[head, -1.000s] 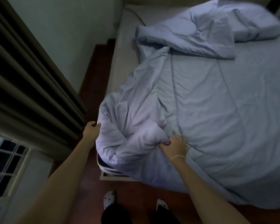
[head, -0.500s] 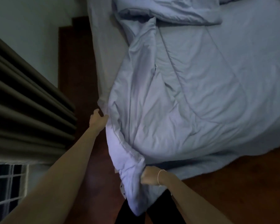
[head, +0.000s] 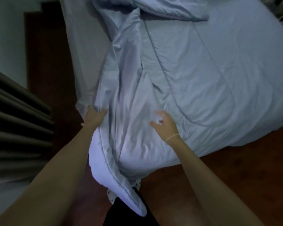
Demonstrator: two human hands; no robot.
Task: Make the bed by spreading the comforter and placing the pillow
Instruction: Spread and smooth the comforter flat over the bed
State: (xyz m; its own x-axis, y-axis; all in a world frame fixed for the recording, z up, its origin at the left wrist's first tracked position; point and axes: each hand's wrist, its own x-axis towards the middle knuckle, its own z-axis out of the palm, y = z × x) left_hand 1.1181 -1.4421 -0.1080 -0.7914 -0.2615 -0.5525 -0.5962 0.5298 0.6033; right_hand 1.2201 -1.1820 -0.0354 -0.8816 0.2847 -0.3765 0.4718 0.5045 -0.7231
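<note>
Dimly lit, the comforter lay bunched across the bed, one corner hanging to the floor. Left hand clutched its edge, fingers partly buried. Right hand hovered spread, blurred, gripping nothing. Top fold cut off.

No legible text, label, brand mark, number or sign appears anywhere in the head view. The frame is dim and slightly blurred.
</note>
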